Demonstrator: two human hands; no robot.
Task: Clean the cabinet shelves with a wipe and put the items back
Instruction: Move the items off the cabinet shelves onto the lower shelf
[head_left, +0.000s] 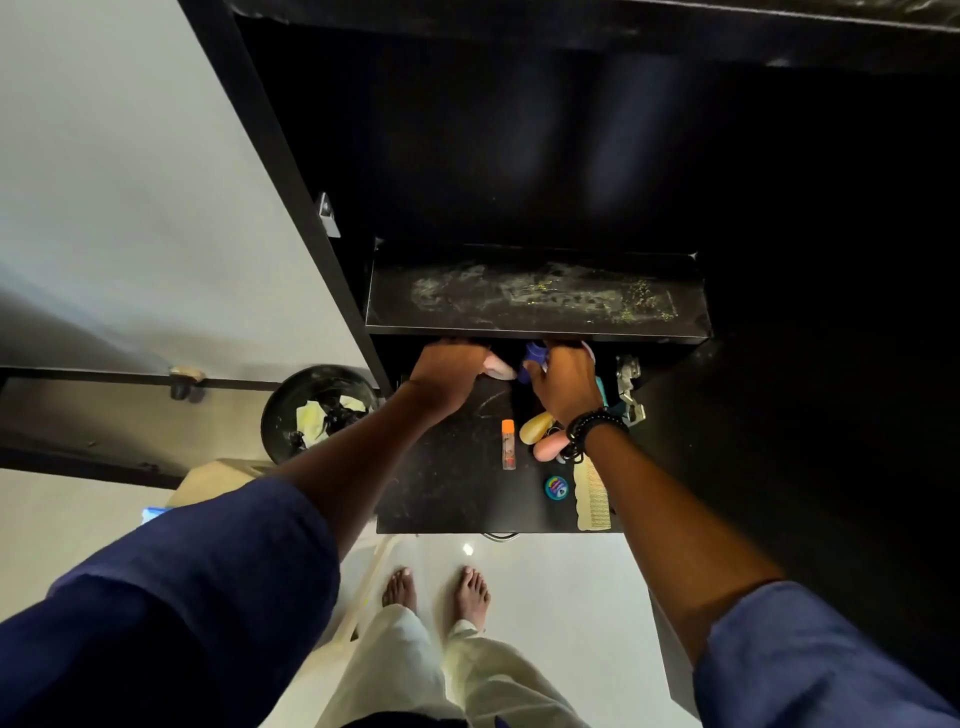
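The black cabinet's upper shelf is bare and smeared with pale dust. Below it the lower shelf holds an orange-capped tube, a yellow bottle, a pink bottle, a round blue tin and a cream comb. My left hand reaches in under the upper shelf beside a pale pink item; its fingertips are hidden by the shelf edge. My right hand, with black bead bracelets on the wrist, grips a blue bottle at the back of the lower shelf.
A black waste bin with crumpled yellowish wipes stands on the floor left of the cabinet. A metal hinge sticks out on the cabinet's right side. The open dark door fills the right. My bare feet stand on the white floor below.
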